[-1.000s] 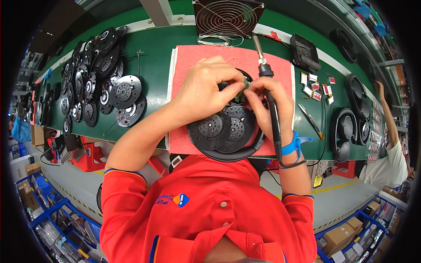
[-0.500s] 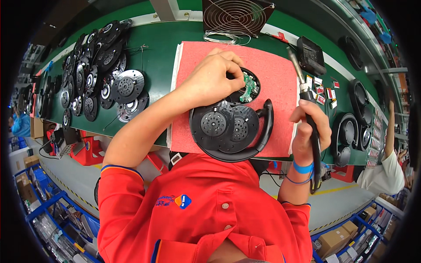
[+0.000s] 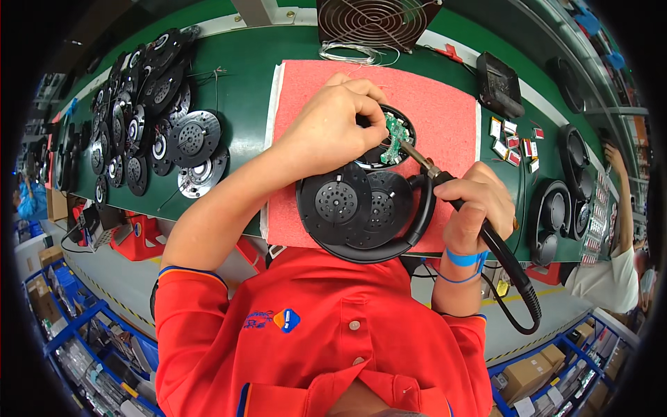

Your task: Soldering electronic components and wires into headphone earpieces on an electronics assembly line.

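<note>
A soldering iron (image 3: 501,254) is in the grip of my right hand (image 3: 479,205), its metal tip on or just at the right edge of a green circuit board (image 3: 397,132). That board sits in the open round ear cup (image 3: 410,119) of black headphones. My left hand (image 3: 337,125) is closed in a pinch over the cup's left side; what its fingertips hold is hidden. Nearer to me lie the headphones' curved black headband (image 3: 361,254) and two black round perforated speaker plates (image 3: 336,201), all on a pink foam mat (image 3: 445,97).
Several loose speaker plates (image 3: 196,135) are heaped at left on the green table (image 3: 243,83). A fan with a wire guard (image 3: 372,24) and coiled white wire (image 3: 344,53) stand behind the mat. At right are a black tray (image 3: 499,87), small batteries (image 3: 513,142) and more headphones (image 3: 552,208).
My right hand has brought the soldering iron left and down, from upright beside the mat to the circuit board. My left hand stays at the ear cup.
</note>
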Action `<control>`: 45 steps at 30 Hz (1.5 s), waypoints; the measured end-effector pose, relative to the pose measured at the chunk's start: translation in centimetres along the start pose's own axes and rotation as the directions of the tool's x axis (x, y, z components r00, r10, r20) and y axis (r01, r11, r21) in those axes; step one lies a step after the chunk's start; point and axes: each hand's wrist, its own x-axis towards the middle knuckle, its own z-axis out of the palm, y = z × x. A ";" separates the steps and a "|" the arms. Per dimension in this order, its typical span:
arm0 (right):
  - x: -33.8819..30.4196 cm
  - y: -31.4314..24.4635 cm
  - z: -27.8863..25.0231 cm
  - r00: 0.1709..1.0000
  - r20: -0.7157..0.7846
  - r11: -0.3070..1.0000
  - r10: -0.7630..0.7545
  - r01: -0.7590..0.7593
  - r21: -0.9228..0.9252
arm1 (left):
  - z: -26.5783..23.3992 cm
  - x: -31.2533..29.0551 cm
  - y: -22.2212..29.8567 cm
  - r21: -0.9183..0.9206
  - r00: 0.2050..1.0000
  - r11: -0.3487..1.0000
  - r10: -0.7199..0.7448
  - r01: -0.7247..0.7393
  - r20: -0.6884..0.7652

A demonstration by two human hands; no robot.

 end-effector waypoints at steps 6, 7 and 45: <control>-0.1 0.2 0.3 0.999 0.030 1.000 0.016 -0.015 -0.022 | 0.0 0.0 -0.1 0.008 1.000 1.000 0.010 -0.010 -0.012; -0.1 0.3 0.4 1.000 0.027 1.000 0.006 -0.006 -0.022 | 0.0 0.0 -0.1 0.007 1.000 1.000 0.008 -0.007 -0.013; -0.1 0.4 0.2 0.999 0.034 0.999 0.021 -0.020 -0.035 | 0.2 0.1 -0.2 0.001 1.000 1.000 -0.007 0.007 -0.023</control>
